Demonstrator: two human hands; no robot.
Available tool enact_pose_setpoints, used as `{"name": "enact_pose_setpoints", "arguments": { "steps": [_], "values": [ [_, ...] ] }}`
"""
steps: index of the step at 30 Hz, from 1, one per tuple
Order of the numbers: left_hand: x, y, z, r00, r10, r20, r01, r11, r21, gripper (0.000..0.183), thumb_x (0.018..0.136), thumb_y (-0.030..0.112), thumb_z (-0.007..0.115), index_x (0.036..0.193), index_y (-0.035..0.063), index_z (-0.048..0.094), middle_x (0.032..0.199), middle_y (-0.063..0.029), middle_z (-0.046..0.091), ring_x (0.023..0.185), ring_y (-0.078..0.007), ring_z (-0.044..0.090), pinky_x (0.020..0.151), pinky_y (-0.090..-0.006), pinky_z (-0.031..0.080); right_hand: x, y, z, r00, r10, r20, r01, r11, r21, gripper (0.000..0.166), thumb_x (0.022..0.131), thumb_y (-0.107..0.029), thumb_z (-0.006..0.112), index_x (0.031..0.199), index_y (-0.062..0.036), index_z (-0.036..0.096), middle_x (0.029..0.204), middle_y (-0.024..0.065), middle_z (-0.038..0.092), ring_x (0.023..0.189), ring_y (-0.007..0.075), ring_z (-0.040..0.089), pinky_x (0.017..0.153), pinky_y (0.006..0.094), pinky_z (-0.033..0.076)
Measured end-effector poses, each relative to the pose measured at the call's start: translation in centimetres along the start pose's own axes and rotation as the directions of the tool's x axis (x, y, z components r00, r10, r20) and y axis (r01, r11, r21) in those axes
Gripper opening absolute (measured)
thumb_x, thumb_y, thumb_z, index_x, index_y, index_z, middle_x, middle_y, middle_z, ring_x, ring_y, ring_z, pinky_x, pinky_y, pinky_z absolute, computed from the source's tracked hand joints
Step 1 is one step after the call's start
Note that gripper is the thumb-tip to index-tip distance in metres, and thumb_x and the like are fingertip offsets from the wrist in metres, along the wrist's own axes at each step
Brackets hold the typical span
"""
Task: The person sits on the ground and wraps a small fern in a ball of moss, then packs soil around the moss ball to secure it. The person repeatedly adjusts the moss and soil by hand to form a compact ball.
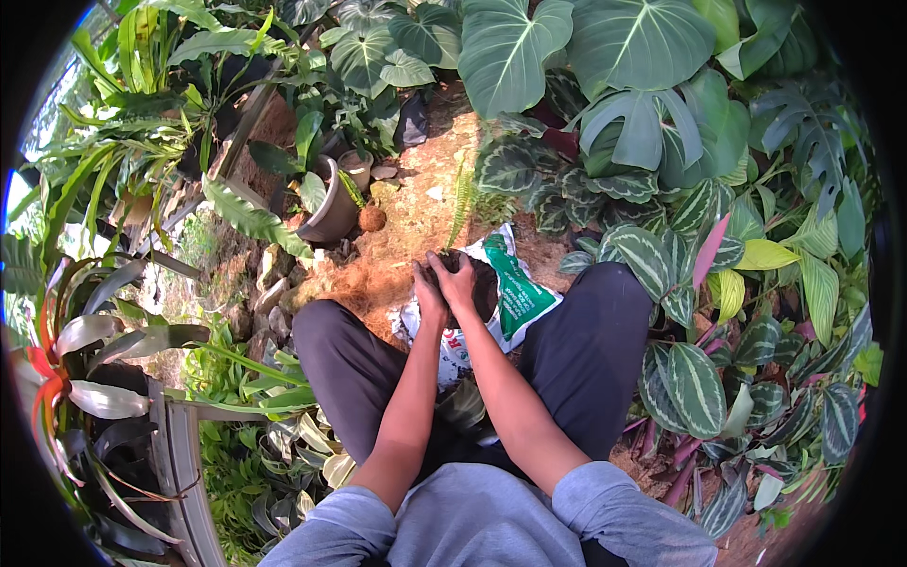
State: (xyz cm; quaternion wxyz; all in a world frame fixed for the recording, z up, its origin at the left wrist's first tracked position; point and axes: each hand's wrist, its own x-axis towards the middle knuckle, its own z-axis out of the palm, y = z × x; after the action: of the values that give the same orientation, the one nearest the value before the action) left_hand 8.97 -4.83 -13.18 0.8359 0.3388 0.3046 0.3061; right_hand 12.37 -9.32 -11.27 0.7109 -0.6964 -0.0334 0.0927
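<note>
My left hand (429, 296) and my right hand (457, 280) are cupped together around a clump of dark soil (446, 262). A narrow green fern frond (460, 205) rises from the far side of the clump. Both hands are above an open white and green plastic soil bag (523, 287), which bears writing and lies between my knees. Loose dark potting soil (484, 290) shows in the bag's opening beside my right hand. My palms and wrists hide part of the clump's underside.
Loose brown coconut fibre (347, 283) lies left of the bag. Beyond it are a small fibre-wrapped ball (372, 218) with a plant, a grey plastic pot (333, 205) and a smaller pot (356, 169). Stones (271, 294) line the left; striped-leaf plants (684, 386) crowd my right knee.
</note>
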Motion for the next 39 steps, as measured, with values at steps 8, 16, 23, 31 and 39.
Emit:
{"name": "enact_pose_setpoints", "arguments": {
  "steps": [8,16,23,31,39],
  "values": [
    [-0.7,1.0,-1.0,0.978,0.113,0.176,-0.152,0.963,0.225,0.077,0.099,0.061,0.023,0.151,0.0031,0.021,0.150,-0.0130,0.035,0.137,-0.0252,0.036,0.114,-0.0361,0.026,-1.1,-1.1,1.9,0.994,-0.070,-0.084,0.068,0.997,-0.032,0.049,0.071,-0.039,0.082,0.093,0.0019,0.067,0.084,0.0164,0.070,0.080,0.0250,0.068,0.072,0.0361,0.052],
    [-1.4,2.0,-1.8,0.961,-0.053,0.272,0.035,0.997,0.068,0.086,0.094,0.069,0.029,0.153,0.0069,0.019,0.153,-0.0102,0.032,0.137,-0.0240,0.035,0.115,-0.0363,0.026,-0.9,0.4,2.7,0.976,-0.183,-0.121,0.164,0.974,-0.155,0.032,0.079,-0.026,0.072,0.091,0.0026,0.064,0.082,0.0229,0.068,0.077,0.0411,0.066,0.072,0.0461,0.050],
    [0.0,0.6,-3.0,0.984,0.016,0.177,0.002,0.995,-0.100,0.080,0.095,0.061,0.036,0.152,0.0057,0.021,0.154,-0.0123,0.029,0.140,-0.0255,0.031,0.116,-0.0380,0.023,-0.6,0.5,2.9,0.992,-0.106,-0.063,0.096,0.985,-0.142,0.034,0.080,-0.027,0.072,0.093,0.0035,0.065,0.086,0.0224,0.069,0.081,0.0371,0.067,0.073,0.0429,0.051],
    [1.9,1.2,-2.5,0.998,-0.054,-0.027,0.050,0.988,-0.147,0.055,0.098,0.057,0.035,0.123,0.0107,0.052,0.120,-0.0083,0.057,0.113,-0.0248,0.053,0.100,-0.0410,0.042,-1.0,-1.2,2.9,0.988,-0.086,0.125,0.089,0.996,-0.014,0.034,0.082,-0.026,0.073,0.099,0.0025,0.067,0.091,0.0188,0.070,0.084,0.0271,0.068,0.074,0.0373,0.051],
    [0.9,1.7,-1.0,0.991,-0.131,-0.012,0.128,0.984,-0.124,0.058,0.097,0.062,0.034,0.117,0.0124,0.055,0.108,-0.0079,0.062,0.099,-0.0233,0.059,0.090,-0.0376,0.049,-0.7,-2.0,3.1,0.910,-0.404,0.090,0.401,0.915,0.046,0.026,0.078,-0.024,0.077,0.092,-0.0038,0.071,0.084,0.0151,0.071,0.077,0.0260,0.070,0.071,0.0352,0.053]
  ]
}}
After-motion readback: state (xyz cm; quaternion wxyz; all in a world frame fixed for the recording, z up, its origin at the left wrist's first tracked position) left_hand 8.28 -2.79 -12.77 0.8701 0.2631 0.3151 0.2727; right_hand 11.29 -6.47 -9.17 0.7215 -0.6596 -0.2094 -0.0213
